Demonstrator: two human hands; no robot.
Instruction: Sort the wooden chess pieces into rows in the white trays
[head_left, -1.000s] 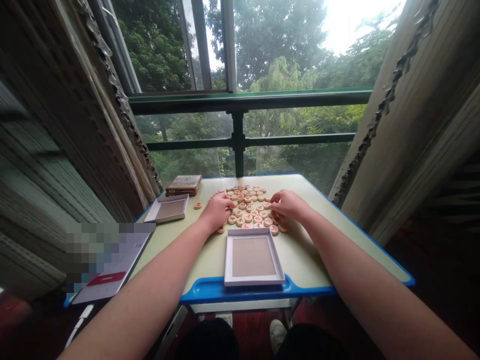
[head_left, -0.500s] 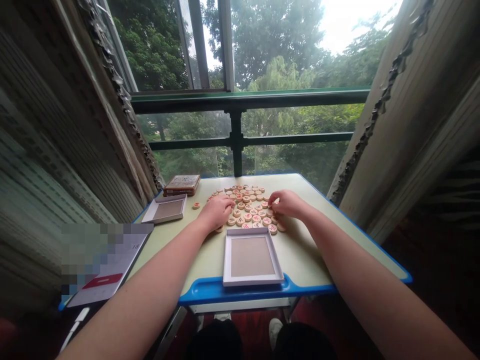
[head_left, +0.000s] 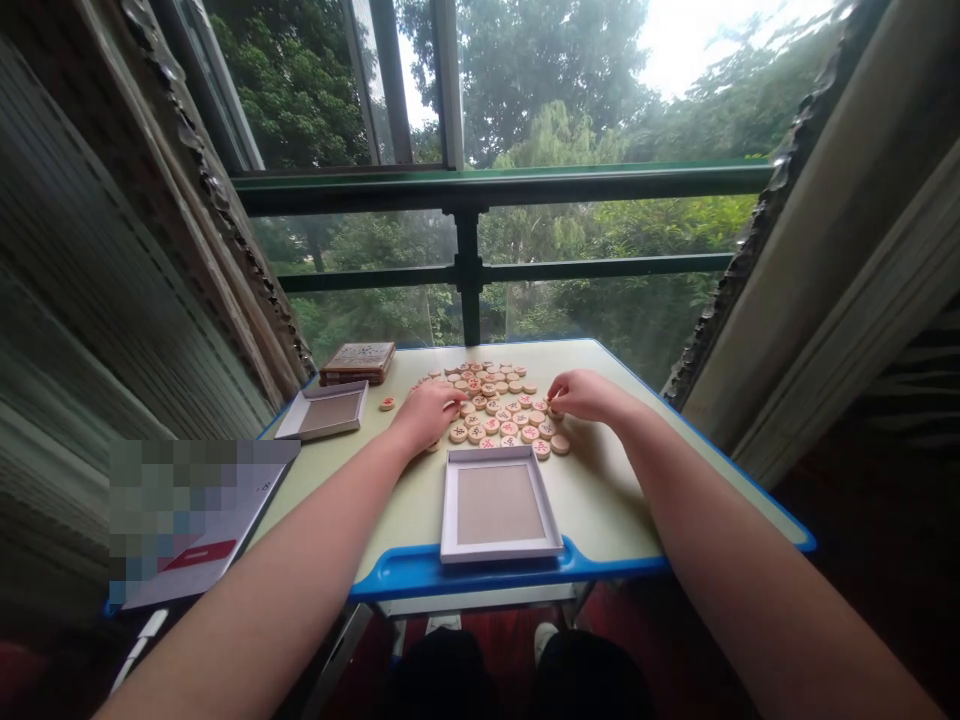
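Observation:
Round wooden pieces (head_left: 508,429) with red or black characters lie spread over the middle of the pale table (head_left: 607,490); some show plain faces. My left hand (head_left: 426,412) rests at the left side of the spread, its fingers bent over pieces; whether it grips one is hidden. At the right edge of the spread is my right hand (head_left: 583,396), its fingers curled down and together at a piece too small to make out. A shallow white box tray (head_left: 501,503) stands at the table's front edge, just nearer than the pieces.
A second white tray (head_left: 328,411) lies at the left, with a stack of flat boxes (head_left: 358,362) behind it. One lone piece (head_left: 387,404) sits beside that tray. A tablet-like device (head_left: 217,530) is at the front left. Window railing stands behind the table.
My right hand has shifted slightly right and outward from the pieces, uncovering some at the right edge. My left hand stays over the left side. The whole view has shifted a little.

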